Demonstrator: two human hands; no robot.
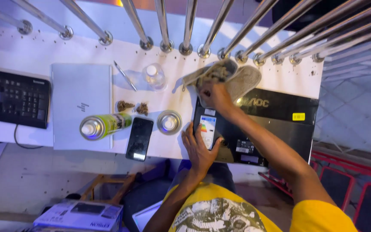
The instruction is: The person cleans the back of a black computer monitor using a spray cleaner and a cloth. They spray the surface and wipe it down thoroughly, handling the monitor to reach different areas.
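Note:
My right hand [214,95] grips a worn, dirty grey shoe [220,73], holding it above the far edge of a black monitor [275,124] that lies face down on the white ledge. A second grey shoe [245,79] lies beside it, sole up. My left hand [198,148] rests flat on the monitor's near left corner, fingers spread over a coloured label [208,129].
To the left on the white ledge [31,51]: a silver spray can standing upright [169,122], a black phone [139,138], a green spray can on its side [104,126], a closed silver laptop [81,103], a black keyboard [11,98], a clear bottle [154,76], a pen [125,76]. Steel railing bars [190,25] line the far edge.

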